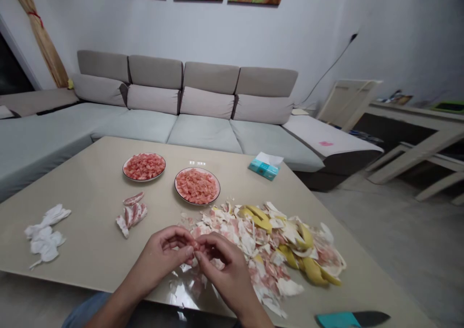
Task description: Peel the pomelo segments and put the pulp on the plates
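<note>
Pink piece (196,246) pinched at the fingertips (189,252) of both hands

Between the left hand (163,254) and the right hand (229,266), the piece is held just above the near side of the table (92,183), by the left edge of the peel heap (250,241). Both grips are narrow: thumb and forefinger are closed on it from each side, and the palms are left empty.

Skin is probably being parted from flesh, so a light pinch is called for. The flesh is best steadied by one hand while the membrane is drawn off slowly by the other (too hard a squeeze would likely burst it). Scraps are best dropped onto the heap, and clean flesh kept for the far plate (125,174) or the near plate (190,202), both already well covered with pulp (196,185).

Which way the piece points cannot be told, nor can its long axis, since most of it is hidden by the fingers. More can be read from the segments (133,215) at the left: the farthest is laid roughly crosswise, its right end tipped slightly away from the person, while the others are bunched nearer, the leftmost slanted toward the near edge.
</note>
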